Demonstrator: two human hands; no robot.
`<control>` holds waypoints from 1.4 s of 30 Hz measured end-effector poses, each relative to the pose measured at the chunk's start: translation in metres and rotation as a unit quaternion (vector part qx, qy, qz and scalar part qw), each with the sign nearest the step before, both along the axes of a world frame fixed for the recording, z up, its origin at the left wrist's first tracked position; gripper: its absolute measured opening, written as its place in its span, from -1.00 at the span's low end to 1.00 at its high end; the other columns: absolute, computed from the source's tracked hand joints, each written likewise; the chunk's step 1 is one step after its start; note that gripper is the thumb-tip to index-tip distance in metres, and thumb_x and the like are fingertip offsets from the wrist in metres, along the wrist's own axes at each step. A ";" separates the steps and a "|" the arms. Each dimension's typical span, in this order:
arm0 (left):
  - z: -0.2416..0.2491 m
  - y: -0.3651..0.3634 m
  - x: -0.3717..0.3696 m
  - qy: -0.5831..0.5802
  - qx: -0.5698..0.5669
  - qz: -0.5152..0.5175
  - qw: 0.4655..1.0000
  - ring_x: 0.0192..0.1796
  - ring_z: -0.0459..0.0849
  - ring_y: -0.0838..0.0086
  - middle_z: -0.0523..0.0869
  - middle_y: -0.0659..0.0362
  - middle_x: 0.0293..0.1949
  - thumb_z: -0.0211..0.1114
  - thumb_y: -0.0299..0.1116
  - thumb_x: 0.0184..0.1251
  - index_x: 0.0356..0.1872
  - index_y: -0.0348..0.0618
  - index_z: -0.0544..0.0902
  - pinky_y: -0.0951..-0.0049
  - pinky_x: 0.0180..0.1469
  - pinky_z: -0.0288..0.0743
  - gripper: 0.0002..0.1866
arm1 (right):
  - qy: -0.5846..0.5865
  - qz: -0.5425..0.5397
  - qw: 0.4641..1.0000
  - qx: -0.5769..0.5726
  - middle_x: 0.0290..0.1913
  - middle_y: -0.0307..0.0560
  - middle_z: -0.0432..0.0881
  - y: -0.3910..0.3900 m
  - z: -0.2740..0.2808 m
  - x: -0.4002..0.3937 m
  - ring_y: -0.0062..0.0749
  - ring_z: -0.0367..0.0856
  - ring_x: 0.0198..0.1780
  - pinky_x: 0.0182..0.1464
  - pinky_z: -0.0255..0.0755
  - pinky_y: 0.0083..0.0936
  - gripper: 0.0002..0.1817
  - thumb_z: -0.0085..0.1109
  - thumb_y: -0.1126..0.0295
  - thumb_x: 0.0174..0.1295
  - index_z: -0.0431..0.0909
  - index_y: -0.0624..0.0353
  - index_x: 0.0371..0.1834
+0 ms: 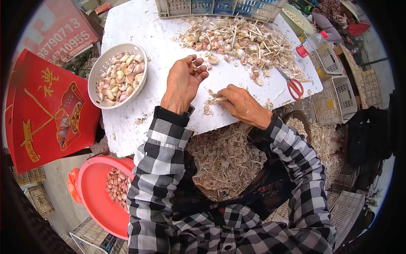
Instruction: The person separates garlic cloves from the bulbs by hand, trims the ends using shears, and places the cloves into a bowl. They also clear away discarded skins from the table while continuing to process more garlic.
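Note:
My left hand (182, 82) is above the white tabletop (163, 38), palm turned inward and fingers curled around what looks like a garlic clove (193, 67), mostly hidden. Just beyond its fingertips lie a few loose garlic cloves (210, 59). With thumb and fingers, my right hand (247, 106) pinches a dry garlic stalk (218, 100) close to the table's near edge. Bits of papery skin (207, 111) lie below it. To the left, a white colander (94, 80) holds many cloves. A heap of garlic and stalks (253, 42) covers the far right of the table.
Orange-handled scissors (295, 88) and a plastic bottle (312, 43) are at the right. A crate (215, 8) stands at the back. Left are a red gift bag (50, 106) and a red basin (97, 194) with cloves. Garlic scraps (226, 158) fill the space below. Another person (332, 21) sits far right.

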State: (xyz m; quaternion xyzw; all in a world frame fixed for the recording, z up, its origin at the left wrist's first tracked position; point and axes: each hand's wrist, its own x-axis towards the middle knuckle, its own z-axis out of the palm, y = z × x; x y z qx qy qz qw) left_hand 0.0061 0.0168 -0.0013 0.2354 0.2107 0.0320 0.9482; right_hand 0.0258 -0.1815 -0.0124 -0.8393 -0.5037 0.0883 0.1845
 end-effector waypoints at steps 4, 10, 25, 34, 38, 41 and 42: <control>0.008 -0.013 -0.005 0.089 0.123 -0.036 0.988 -0.21 0.49 0.36 0.50 0.04 -0.18 -0.04 -0.32 0.44 0.06 -0.36 0.39 0.34 -0.15 0.46 -0.68 | 0.219 -0.215 0.941 0.147 -0.35 0.02 0.66 0.011 0.031 0.031 -0.50 0.59 -0.41 -0.33 0.51 -0.53 -0.66 0.22 0.32 0.20 0.58 0.34 -0.06; -0.002 -0.020 0.000 0.088 0.069 -0.086 0.990 -0.31 0.45 0.44 0.49 0.07 -0.26 -0.11 -0.31 0.45 -0.06 -0.32 0.40 0.40 -0.30 0.46 -0.73 | -0.027 -0.115 0.985 0.125 -0.24 0.09 0.65 0.050 0.001 0.110 -0.25 0.61 -0.30 -0.24 0.47 -0.38 -0.70 0.16 0.37 0.19 0.60 0.27 -0.05; 0.001 -0.029 0.001 0.025 0.144 -0.183 0.972 -0.43 0.53 0.51 0.60 0.13 -0.33 0.03 -0.14 0.46 -0.07 -0.27 0.46 0.52 -0.47 0.41 -0.66 | 0.306 -0.238 0.887 0.250 -0.44 -0.12 0.63 0.024 0.040 0.053 -0.58 0.57 -0.49 -0.54 0.43 -0.65 -0.68 0.22 0.23 0.24 0.59 0.34 -0.21; 0.009 -0.041 -0.001 -0.060 0.127 -0.216 0.966 -0.44 0.58 0.56 0.62 0.17 -0.34 0.20 -0.15 0.36 -0.10 -0.17 0.52 0.65 -0.53 0.40 -0.70 | -0.066 -0.401 0.902 0.147 -0.39 0.19 0.64 -0.127 0.033 0.084 0.00 0.65 -0.25 -0.14 0.48 -0.22 -0.71 0.10 0.32 0.17 0.59 0.37 -0.24; 0.014 -0.048 0.000 -0.045 0.168 -0.206 0.963 -0.53 0.48 0.63 0.59 0.20 -0.41 0.20 -0.22 0.33 -0.21 -0.17 0.53 0.66 -0.57 0.32 -0.77 | -0.142 -0.391 0.909 0.000 -0.20 0.26 0.61 -0.207 0.003 0.098 0.12 0.58 -0.13 -0.07 0.44 -0.16 -0.74 0.12 0.43 0.07 0.55 0.36 -0.19; 0.005 -0.048 0.004 -0.053 0.188 -0.244 0.950 -0.52 0.46 0.69 0.58 0.25 -0.39 0.21 -0.19 0.33 -0.14 -0.13 0.50 0.71 -0.59 0.29 -0.75 | -0.148 -0.322 0.935 0.030 -0.16 0.32 0.57 -0.232 -0.028 0.115 0.12 0.56 -0.11 -0.05 0.42 -0.13 -0.58 0.09 0.45 0.01 0.46 0.33 0.01; 0.004 -0.048 0.003 -0.053 0.194 -0.254 0.946 -0.53 0.44 0.70 0.57 0.26 -0.40 0.21 -0.19 0.32 -0.18 -0.12 0.50 0.71 -0.59 0.28 -0.76 | -0.145 -0.319 0.936 0.039 -0.16 0.32 0.57 -0.229 -0.025 0.115 0.12 0.56 -0.11 -0.05 0.42 -0.13 -0.58 0.09 0.45 0.01 0.46 0.33 0.01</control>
